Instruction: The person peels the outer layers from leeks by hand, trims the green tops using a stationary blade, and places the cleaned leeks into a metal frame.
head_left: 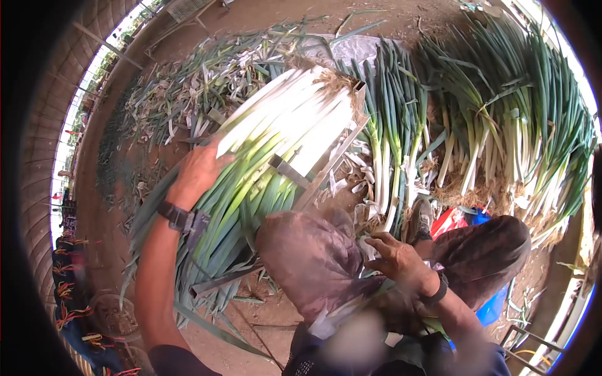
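A thick stack of long green onions (251, 169) lies in a metal frame (335, 163), white stems and roots toward the top right and green leaves toward the lower left. My left hand (202, 169) rests on the stack's left side, where the white turns green, fingers laid over the stalks. Between my knees is my right hand (401, 260), fingers bent, with thumb and forefinger close around something pale that I cannot make out. Loose whitish peelings (332, 321) lie in my lap, partly blurred.
More green onions (392, 119) lie just right of the frame, and a big heap (514, 119) spreads along the right. Leaf scraps (207, 81) cover the soil at upper left. Red and blue plastic (450, 219) shows by my shoe (422, 218). A plastic sheet (360, 49) lies behind.
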`<state>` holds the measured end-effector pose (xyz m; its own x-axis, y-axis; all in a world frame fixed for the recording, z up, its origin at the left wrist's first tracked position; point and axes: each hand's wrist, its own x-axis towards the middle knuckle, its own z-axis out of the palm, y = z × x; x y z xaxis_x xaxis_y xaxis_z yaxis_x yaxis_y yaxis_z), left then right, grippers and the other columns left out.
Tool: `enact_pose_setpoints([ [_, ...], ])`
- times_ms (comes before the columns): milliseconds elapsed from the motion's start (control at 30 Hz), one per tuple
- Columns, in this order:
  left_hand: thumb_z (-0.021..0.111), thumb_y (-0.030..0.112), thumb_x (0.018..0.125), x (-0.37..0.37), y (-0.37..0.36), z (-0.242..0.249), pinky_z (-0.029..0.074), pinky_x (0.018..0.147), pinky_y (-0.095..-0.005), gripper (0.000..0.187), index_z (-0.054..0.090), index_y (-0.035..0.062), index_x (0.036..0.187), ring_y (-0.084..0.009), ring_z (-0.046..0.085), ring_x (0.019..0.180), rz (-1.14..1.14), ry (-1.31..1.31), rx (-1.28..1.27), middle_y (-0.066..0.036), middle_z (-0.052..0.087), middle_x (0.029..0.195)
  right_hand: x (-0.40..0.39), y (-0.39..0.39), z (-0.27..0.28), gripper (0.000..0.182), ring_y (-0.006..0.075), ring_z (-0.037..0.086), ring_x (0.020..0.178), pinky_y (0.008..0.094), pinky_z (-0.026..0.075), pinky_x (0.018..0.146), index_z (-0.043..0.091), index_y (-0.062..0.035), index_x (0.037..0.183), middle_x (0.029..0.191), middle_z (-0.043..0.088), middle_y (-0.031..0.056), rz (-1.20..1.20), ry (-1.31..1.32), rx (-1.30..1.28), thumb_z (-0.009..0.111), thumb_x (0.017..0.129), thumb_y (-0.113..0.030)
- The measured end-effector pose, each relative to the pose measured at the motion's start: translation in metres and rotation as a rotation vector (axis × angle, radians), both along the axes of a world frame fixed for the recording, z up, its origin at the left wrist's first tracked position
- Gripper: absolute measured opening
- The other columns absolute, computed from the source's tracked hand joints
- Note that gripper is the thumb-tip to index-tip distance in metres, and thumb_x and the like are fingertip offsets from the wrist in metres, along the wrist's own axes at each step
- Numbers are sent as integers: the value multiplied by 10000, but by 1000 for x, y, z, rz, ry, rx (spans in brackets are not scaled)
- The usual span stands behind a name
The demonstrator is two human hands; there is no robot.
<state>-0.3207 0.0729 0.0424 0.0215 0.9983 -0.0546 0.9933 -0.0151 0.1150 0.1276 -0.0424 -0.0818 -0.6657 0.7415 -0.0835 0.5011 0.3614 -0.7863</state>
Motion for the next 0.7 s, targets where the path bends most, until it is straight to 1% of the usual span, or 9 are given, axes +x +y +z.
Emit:
enact_pose_setpoints([
  [167, 629, 363, 955, 20, 49, -31, 500, 819, -559, 575, 458, 49, 1405, -476, 656, 952, 91, 102, -130, -283, 692, 967, -13, 2, -19, 561, 389, 620, 1108, 444, 531, 910, 530, -85, 1345, 1311, 565, 180, 9, -57, -44, 735, 861, -279],
  [200, 620, 360, 964, 23, 58, -35, 503, 824, -545, 635, 395, 23, 1453, -482, 653, 952, 108, 165, -182, -312, 678, 971, -15, 2, -25, 570, 390, 618, 1112, 444, 529, 912, 529, -84, 1347, 1323, 561, 184, 12, -77, -42, 737, 857, -284],
  [333, 588, 358, 983, 41, 69, -42, 500, 811, -558, 646, 347, 46, 1495, -472, 651, 935, 186, 264, -247, -301, 668, 985, -21, 9, -35, 581, 396, 626, 1096, 445, 534, 897, 538, -76, 1344, 1319, 574, 186, 19, -90, -43, 745, 845, -290],
  [433, 603, 318, 974, 36, 55, -42, 503, 804, -557, 623, 380, 59, 1495, -468, 636, 945, 65, 308, -155, -279, 633, 1086, -26, 20, -30, 564, 391, 632, 1091, 447, 535, 895, 554, -69, 1327, 1292, 592, 181, 5, -78, -94, 749, 842, -280],
  [500, 662, 276, 928, 24, 48, -43, 481, 847, -579, 640, 422, 93, 1492, -447, 594, 1053, -34, 369, -114, -247, 563, 1218, -24, 29, -28, 551, 389, 633, 1093, 448, 535, 897, 564, -64, 1316, 1279, 600, 179, -15, -78, -159, 751, 841, -273],
  [567, 668, 244, 908, 44, 36, -7, 434, 972, -600, 621, 453, 158, 1485, -427, 481, 1291, -35, 541, -221, -255, 478, 1390, -16, 39, -32, 536, 368, 630, 1114, 442, 533, 899, 581, -75, 1310, 1288, 603, 162, -80, -63, -217, 761, 834, -243],
  [633, 690, 245, 901, 32, 19, 6, 349, 1072, -623, 633, 457, 234, 1489, -427, 364, 1394, -74, 594, -168, -192, 384, 1520, 2, 62, -52, 520, 355, 655, 1058, 429, 542, 851, 600, -110, 1316, 1235, 649, 138, -127, 101, -181, 760, 823, -146],
  [667, 680, 264, 913, 16, 18, 9, 320, 1105, -616, 648, 427, 257, 1510, -444, 327, 1416, -40, 488, -233, -171, 331, 1565, 21, 71, -62, 464, 357, 661, 1029, 429, 539, 823, 631, -100, 1270, 1146, 676, 173, -238, 37, -375, 751, 826, -161],
  [700, 670, 282, 925, -1, 20, 0, 290, 1138, -610, 665, 397, 281, 1530, -461, 290, 1438, -14, 380, -307, -151, 278, 1609, 28, 87, -59, 404, 355, 679, 964, 420, 538, 795, 649, -68, 1224, 1040, 691, 209, -250, -376, -184, 721, 858, -224],
])
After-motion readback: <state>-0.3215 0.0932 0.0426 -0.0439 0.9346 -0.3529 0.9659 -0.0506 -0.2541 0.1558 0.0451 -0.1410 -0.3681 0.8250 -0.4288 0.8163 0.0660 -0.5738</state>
